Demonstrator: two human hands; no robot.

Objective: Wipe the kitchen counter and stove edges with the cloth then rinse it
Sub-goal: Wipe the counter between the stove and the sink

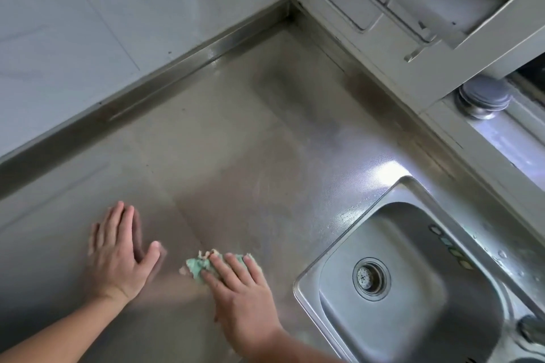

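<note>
A crumpled green and pale cloth [197,267] lies on the steel kitchen counter [250,141], just left of the sink. My right hand [239,289] presses flat on the cloth, fingers spread over it, and covers most of it. My left hand [118,250] rests palm down on the bare counter to the left, fingers apart, with nothing in it. No stove shows in this view.
A steel sink [413,283] with a round drain [370,276] sits at the right, water drops on its rim. A faucet part [530,330] shows at the lower right. Tiled walls [88,23] meet the counter at a raised steel backsplash. A round metal cap [483,96] sits on the window ledge.
</note>
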